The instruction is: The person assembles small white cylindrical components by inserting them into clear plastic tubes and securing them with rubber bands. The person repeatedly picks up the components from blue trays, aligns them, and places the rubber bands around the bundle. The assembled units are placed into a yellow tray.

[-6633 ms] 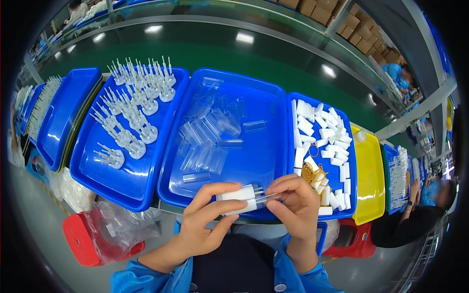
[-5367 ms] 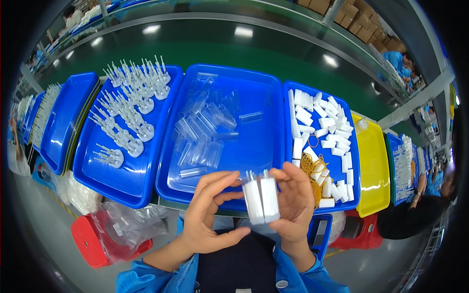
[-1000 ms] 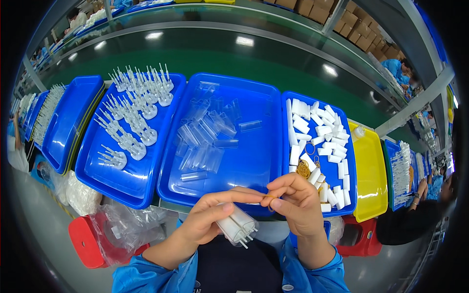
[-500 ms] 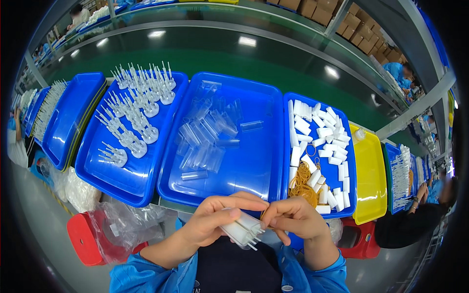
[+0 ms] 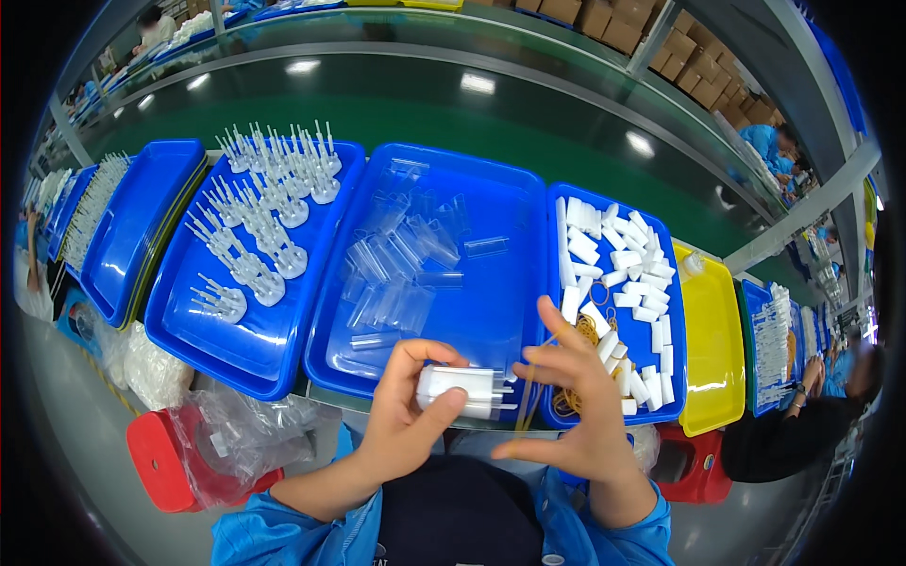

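My left hand [image 5: 401, 426] is closed around a bundle of white cylinders in a clear plastic sleeve [image 5: 461, 380], with thin white prongs sticking out of its right end. Just to the right, my right hand [image 5: 593, 410] has its thumb and fingers spread wide, stretching a thin tan rubber band [image 5: 528, 401] between them. The band stands beside the prongs; whether it touches them I cannot tell. Behind the right hand, a blue tray [image 5: 679, 330] carries loose white cylinders [image 5: 634, 259] and a heap of rubber bands [image 5: 569, 401], partly hidden by the fingers.
Clear plastic sleeves [image 5: 401, 245] lie in the middle blue tray [image 5: 481, 330]. White pronged parts [image 5: 269, 283] stand in the left blue tray [image 5: 203, 354]. A yellow tray [image 5: 715, 368] is at right. Red stools [image 5: 160, 453] and plastic bags [image 5: 255, 434] sit below. Other people work farther off.
The bundle has turned nearly level and moved up slightly in my left hand. My right hand has drawn away from it and spread its fingers, stretching the rubber band.
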`<state>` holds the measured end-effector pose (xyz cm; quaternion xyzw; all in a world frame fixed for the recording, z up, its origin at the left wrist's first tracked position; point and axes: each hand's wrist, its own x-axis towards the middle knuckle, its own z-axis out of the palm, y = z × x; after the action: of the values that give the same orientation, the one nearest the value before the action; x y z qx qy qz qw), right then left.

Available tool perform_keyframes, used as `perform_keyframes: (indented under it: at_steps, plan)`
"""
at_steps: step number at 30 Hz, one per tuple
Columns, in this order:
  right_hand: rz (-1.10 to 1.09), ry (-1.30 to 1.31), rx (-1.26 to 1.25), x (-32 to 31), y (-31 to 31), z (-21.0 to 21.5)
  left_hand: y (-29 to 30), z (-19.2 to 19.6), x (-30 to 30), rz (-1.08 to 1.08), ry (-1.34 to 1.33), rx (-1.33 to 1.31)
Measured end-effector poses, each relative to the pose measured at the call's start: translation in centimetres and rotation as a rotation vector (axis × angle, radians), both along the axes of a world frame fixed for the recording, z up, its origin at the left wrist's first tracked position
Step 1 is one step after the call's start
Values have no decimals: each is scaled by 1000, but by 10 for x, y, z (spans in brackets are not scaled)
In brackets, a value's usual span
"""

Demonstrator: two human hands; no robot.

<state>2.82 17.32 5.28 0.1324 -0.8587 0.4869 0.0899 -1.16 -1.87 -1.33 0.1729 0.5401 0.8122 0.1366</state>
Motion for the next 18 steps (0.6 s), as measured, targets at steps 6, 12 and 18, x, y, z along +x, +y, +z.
perform_keyframes:
  at_steps: [6,12,18]
  plan:
    - [-121,125,325,-5,-23,-12,3,-5,1,-143,-75,158]
    - [507,-456,-93,5,12,-10,-3,-14,-14,-516,-776,1002]
    - [504,-413,-1676,37,-12,-65,10,-15,-2,-460,-509,1044]
